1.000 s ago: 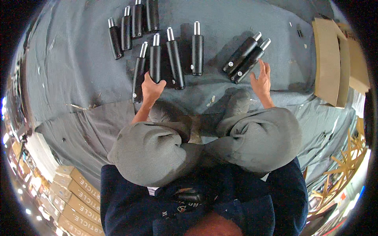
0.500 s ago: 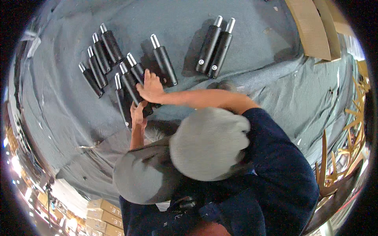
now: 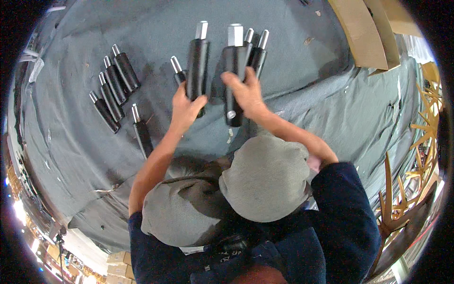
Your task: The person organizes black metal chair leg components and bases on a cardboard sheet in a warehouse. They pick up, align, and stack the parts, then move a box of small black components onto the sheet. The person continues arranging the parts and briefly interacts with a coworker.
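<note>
Two black cylinders with silver stems are in hand, a left-held cylinder (image 3: pixel 197 61) and a right-held cylinder (image 3: pixel 233 61), side by side with a gap between. Eight more make ten: one partly hidden cylinder (image 3: pixel 179 75) behind the left-held one, a pair of cylinders (image 3: pixel 259 59) behind the right-held one, a lone cylinder (image 3: pixel 142 135) farther left, and a slanting row of four cylinders (image 3: pixel 116 84). The left hand (image 3: pixel 185 106) is wrapped round its cylinder's lower part; whether it also touches the one behind is hard to tell. The right hand (image 3: pixel 246 97) curls round its cylinder's middle. Grey cloth (image 3: pixel 151 28) stretches leftward to the row and rightward to a cardboard box (image 3: pixel 362 38); bent knees (image 3: pixel 265 180) border the near side.
</note>
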Available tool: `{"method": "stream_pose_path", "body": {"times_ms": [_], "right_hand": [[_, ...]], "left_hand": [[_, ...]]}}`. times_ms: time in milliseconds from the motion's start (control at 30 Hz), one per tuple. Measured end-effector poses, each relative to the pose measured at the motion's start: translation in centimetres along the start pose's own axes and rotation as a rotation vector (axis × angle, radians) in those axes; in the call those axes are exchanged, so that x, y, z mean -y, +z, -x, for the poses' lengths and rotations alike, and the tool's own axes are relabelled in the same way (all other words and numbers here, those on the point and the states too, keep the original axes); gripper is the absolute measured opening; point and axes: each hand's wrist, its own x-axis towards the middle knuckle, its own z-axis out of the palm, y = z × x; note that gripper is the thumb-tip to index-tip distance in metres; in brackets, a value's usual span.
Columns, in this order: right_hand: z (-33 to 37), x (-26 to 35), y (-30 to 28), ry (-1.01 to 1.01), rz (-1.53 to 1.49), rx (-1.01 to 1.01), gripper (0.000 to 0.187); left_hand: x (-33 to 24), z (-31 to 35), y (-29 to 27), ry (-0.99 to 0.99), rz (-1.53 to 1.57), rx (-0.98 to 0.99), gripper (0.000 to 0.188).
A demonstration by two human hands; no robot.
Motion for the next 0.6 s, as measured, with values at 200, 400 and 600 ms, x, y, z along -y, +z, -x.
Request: {"method": "stream_pose_path", "body": {"times_ms": [200, 400, 600], "right_hand": [[-7.1, -4.8, -10.5, 0.208, 0.330, -0.404, 0.046], [-7.2, -6.5, -9.2, 0.039, 0.566, -0.370, 0.048], [-5.6, -6.9, -9.7, -0.384, 0.925, -0.270, 0.067]], "left_hand": [[2.9, -8.3, 6.9, 0.072, -0.247, -0.090, 0.060], [3.7, -7.3, 6.9, 0.130, -0.668, 0.039, 0.063], [3.6, 1.0, -1.2, 0.271, -0.667, -0.115, 0.039]]}}
